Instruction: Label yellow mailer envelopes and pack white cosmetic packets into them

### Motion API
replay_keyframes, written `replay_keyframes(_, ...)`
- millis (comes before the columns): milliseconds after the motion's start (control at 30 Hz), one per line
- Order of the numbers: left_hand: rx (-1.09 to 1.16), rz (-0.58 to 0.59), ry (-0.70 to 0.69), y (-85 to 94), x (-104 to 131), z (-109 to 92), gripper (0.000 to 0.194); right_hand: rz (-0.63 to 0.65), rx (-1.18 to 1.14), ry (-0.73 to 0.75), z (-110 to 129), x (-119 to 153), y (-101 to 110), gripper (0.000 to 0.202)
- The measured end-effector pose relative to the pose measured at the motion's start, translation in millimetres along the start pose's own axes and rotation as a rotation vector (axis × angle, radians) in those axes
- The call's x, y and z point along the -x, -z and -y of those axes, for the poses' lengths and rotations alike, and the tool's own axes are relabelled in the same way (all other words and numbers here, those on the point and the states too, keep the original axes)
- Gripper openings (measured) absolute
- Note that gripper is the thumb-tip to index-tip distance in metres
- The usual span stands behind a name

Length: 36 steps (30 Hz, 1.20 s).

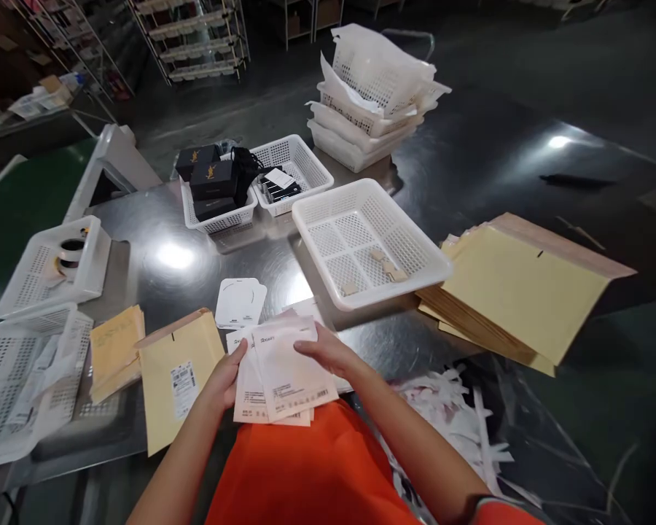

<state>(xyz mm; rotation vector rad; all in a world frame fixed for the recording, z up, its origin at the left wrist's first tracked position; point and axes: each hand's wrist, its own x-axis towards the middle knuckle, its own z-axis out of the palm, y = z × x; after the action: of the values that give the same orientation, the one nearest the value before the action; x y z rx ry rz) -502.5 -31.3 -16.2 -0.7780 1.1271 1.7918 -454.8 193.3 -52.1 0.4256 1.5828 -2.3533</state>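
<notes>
A small fanned stack of flat white printed packets (291, 375) is held in front of my orange clothing. My left hand (230, 375) grips the left side, its thumb on top. At the right, my right hand (328, 354) pinches the front packet, thumb across its face; the fingers behind are hidden. Just beyond them lie white cards with rounded corners (239, 302). Close to my left forearm is a yellow padded envelope (183, 372) bearing a white label. More envelopes with writing (117, 343) lie to its left.
A white basket (372, 240) with small tan pieces stands ahead, beside a stack of yellow envelopes (530, 284). Black boxes (213, 179) fill another basket. Stacked baskets (372, 102) stand behind. Tape rolls (71, 251) sit at left; paper strips (448, 412) lie at lower right.
</notes>
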Motion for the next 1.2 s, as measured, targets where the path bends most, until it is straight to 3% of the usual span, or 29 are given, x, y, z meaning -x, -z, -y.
replay_keyframes(133,0.027,-0.104,-0.025,-16.8,12,4,0.048,0.074,-0.344,-0.225,-33,25,-16,0.065)
replay_keyframes(200,0.032,-0.207,-0.086,-23.8,17,7,0.044,0.031,-0.452,-0.227,-40,33,-19,0.062)
replay_keyframes(267,-0.001,-0.237,-0.143,-26.9,22,9,0.040,-0.034,-0.508,-0.182,-42,36,-19,0.057)
replay_keyframes(367,-0.134,-0.193,-0.208,-25.4,30,8,0.042,-0.070,-0.516,-0.116,-40,37,-15,0.056)
replay_keyframes(500,-0.227,-0.156,-0.197,-24.1,42,-1,0.046,0.006,-0.522,-0.126,-38,36,-11,0.058)
replay_keyframes(633,-0.222,0.007,-0.160,-28.6,55,-4,0.049,0.045,-0.527,-0.148,-38,40,-14,0.062)
replay_keyframes(733,-0.232,0.092,-0.188,-29.3,55,7,0.056,0.061,-0.489,-0.107,-33,45,-21,0.065)
replay_keyframes(967,-0.110,0.148,-0.224,-20.7,37,35,0.072,-0.087,-0.194,0.018,-17,52,-36,0.066)
replay_keyframes(1100,-0.088,0.178,-0.183,-16.4,39,30,0.069,-0.182,-0.208,0.058,-11,52,-44,0.060)
replay_keyframes(1200,-0.229,0.214,-0.246,-12.1,43,18,0.075,-0.147,-0.199,0.076,-7,52,-45,0.056)
